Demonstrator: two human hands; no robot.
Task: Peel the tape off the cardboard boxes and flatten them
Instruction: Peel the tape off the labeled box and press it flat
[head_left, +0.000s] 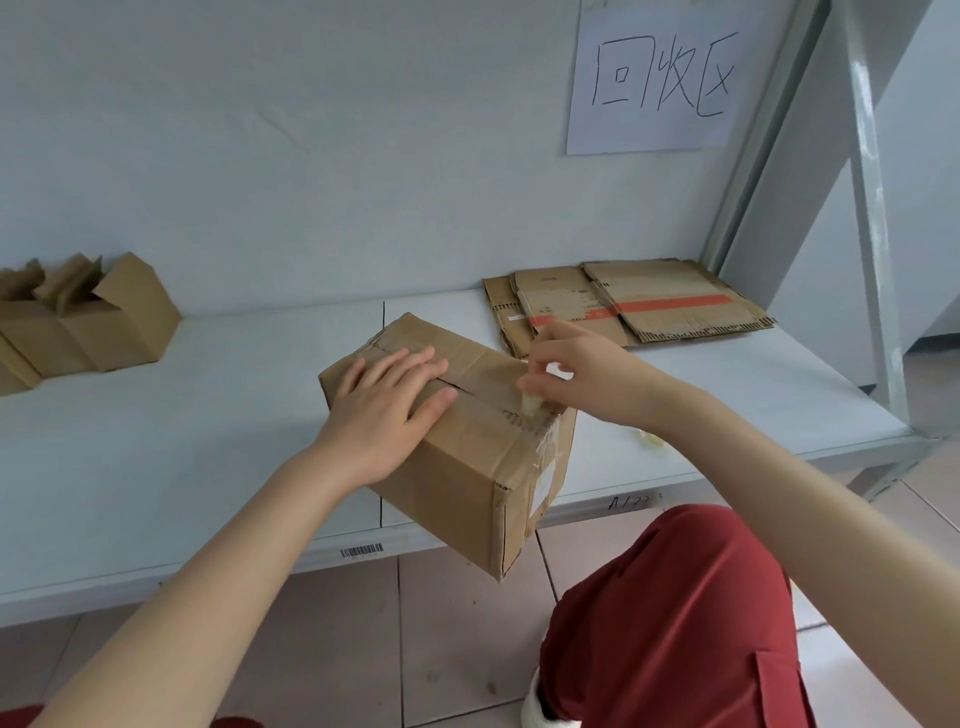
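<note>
The right grip (576, 369) is pinched, thumb against fingertips, on a crumpled end of clear tape (532, 402) at the top right edge of a closed brown cardboard box (467, 483). More of that tape clings to the box's end face. The left grip (387, 410) lies flat with straight fingers, pressing the top flaps across their seam. What the box holds is hidden.

The box stands on a white shelf (208, 415), its near corner overhanging the front edge. A small yellowish wad (652, 440) lies on the shelf by the right forearm. Behind the right grip lies a pile of flattened brown cardboard sheets (649, 306), one with an orange stripe. At the far left stand small open brown boxes (104, 322), flaps up, insides unseen.

On the pale wall hangs a white handwritten paper sign (660, 78). Beige floor tiles (441, 649) lie below.
</note>
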